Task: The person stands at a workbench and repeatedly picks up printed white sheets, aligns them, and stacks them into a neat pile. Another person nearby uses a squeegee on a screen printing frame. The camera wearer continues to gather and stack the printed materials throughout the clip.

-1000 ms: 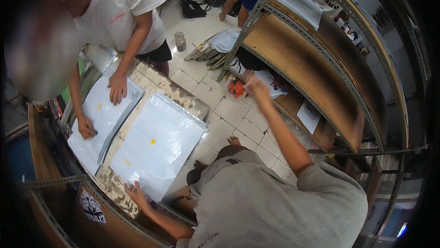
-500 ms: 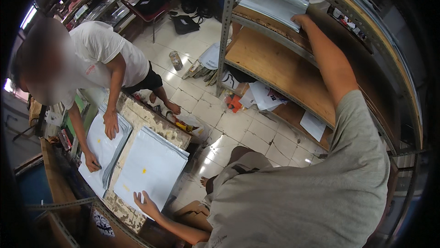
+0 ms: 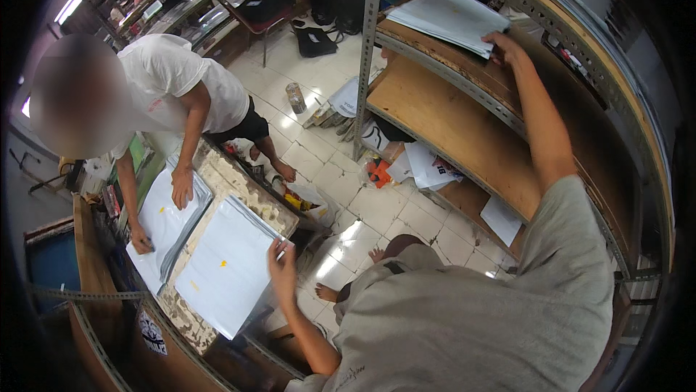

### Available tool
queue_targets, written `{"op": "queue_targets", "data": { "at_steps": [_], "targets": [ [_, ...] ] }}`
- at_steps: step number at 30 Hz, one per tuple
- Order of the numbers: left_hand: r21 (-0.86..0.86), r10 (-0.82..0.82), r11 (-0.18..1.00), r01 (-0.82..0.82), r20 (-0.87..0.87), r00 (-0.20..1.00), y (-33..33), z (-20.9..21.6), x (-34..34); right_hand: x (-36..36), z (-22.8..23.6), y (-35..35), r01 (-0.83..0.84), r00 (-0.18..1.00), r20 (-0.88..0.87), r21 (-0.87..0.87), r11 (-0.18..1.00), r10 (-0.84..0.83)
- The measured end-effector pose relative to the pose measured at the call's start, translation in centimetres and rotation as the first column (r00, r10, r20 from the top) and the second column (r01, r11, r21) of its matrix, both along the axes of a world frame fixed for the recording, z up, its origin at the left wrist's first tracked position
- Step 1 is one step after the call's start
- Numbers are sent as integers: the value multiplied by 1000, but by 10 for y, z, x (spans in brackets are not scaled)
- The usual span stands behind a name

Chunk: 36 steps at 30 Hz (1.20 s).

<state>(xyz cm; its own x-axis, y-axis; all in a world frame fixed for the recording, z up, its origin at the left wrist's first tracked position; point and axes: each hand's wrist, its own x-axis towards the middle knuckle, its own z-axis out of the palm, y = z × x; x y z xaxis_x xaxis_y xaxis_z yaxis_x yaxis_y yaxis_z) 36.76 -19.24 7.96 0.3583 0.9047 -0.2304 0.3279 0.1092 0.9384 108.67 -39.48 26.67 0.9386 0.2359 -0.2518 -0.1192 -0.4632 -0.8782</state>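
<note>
My left hand [image 3: 283,270] is at the right edge of a stack of white sheets [image 3: 228,272] on the worn table, its fingers bent against the edge. The top sheet bears small yellow marks. Far off at the right, my outstretched right hand [image 3: 505,47] has its fingers closed at the near right corner of another stack of white sheets [image 3: 449,18], which lies on the upper shelf. At the table's left, a person in a white shirt has both hands on a third stack [image 3: 165,211], the hand nearer me around something small and dark.
A metal-framed shelf rack [image 3: 464,153] with wooden boards rises at the right; printed papers [image 3: 428,166] lie on its low board. A can [image 3: 295,97] and a black bag [image 3: 317,42] are on the tiled floor. Another frame [image 3: 138,327] borders the lower left.
My left hand has moved from the near end of the table stack to its right edge. My right hand stays at the shelf stack's corner, and the view has shifted slightly.
</note>
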Motion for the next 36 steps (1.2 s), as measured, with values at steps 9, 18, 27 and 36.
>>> {"op": "queue_targets", "data": {
  "at_steps": [9,18,27,36],
  "targets": [
    [-342,-428,474,812,716,551,-82,96,283,-257,-62,-72,120,992,-106,745,656,-61],
    [-162,-416,796,584,553,722,-103,81,265,-402,-74,-81,451,889,-437,790,416,-135],
    [94,-337,942,324,299,893,-41,-24,101,-463,-179,-68,230,924,-380,631,741,36],
    [-191,25,981,36,309,951,52,34,-152,-610,-164,111,242,689,-605,711,660,399]
  ]
}}
